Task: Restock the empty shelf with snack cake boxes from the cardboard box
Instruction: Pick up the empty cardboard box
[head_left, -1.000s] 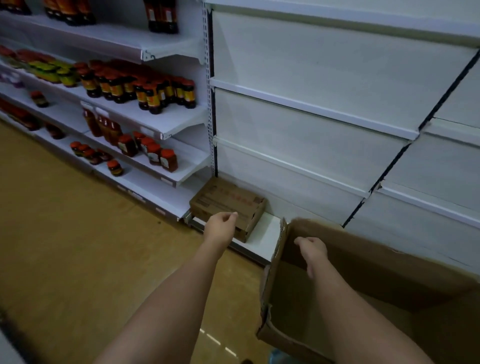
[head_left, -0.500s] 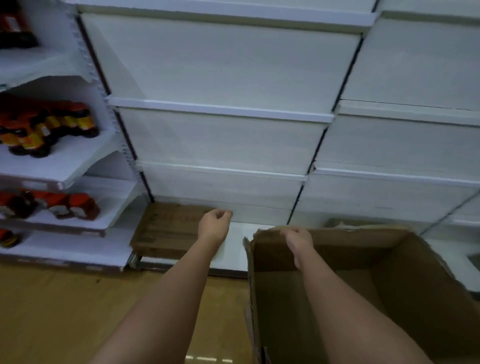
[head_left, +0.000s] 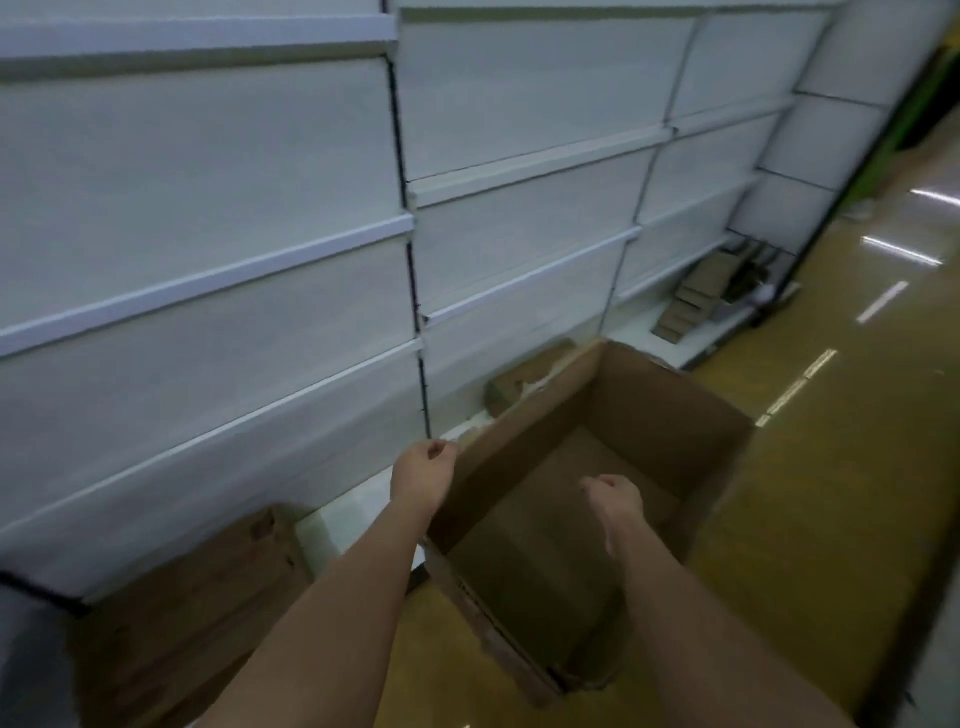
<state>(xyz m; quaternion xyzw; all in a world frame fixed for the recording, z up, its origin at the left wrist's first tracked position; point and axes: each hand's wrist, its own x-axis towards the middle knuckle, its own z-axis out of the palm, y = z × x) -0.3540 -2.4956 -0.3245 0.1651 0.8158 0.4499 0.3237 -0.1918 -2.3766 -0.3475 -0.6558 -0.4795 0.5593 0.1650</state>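
Now your left hand (head_left: 423, 467) sits at frame center, fingers loosely curled round nothing, just beside the near-left rim of the open cardboard box (head_left: 675, 431). Your right hand (head_left: 615, 501) hovers over the box's interior, fingers curled, holding nothing. Snack cake boxes (head_left: 182, 613) lie at lower left.

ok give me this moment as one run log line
left hand: loosely curled, holds nothing, by box rim | right hand: curled, empty, over cardboard box | box interior: looks empty | shelves: bare
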